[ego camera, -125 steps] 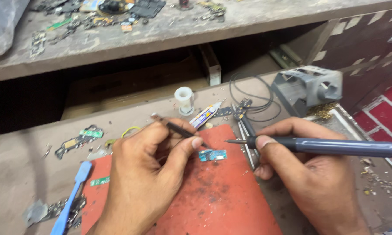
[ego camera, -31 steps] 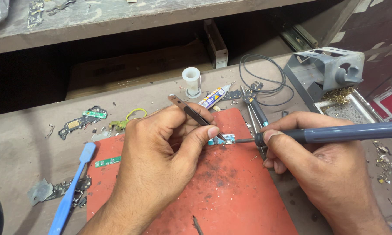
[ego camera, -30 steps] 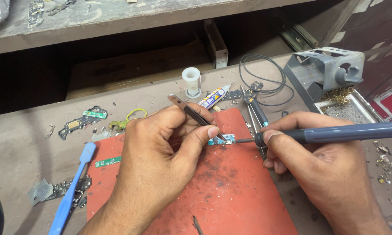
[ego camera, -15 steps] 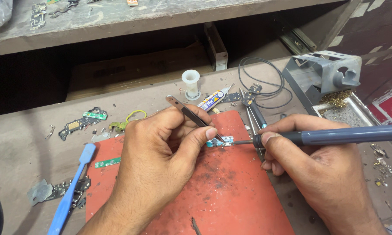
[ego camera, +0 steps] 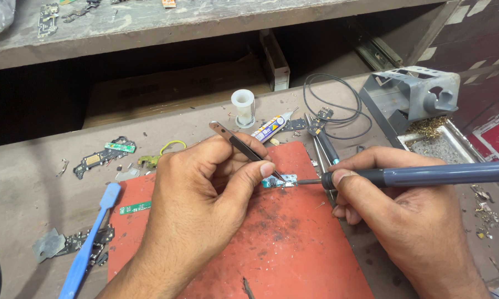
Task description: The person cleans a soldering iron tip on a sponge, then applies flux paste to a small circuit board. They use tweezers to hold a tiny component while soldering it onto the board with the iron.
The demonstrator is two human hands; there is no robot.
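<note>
The small green circuit board [ego camera: 280, 180] lies near the far edge of the red mat [ego camera: 294, 249]. I pin it with tweezers [ego camera: 244, 147] pinched in my left hand [ego camera: 205, 205], while my right hand [ego camera: 404, 216] grips the soldering iron [ego camera: 427, 175], its tip at the board's right end, seemingly touching. This is the soldering step; next calls for a steady tip and a clean lift without nudging the board.
</note>
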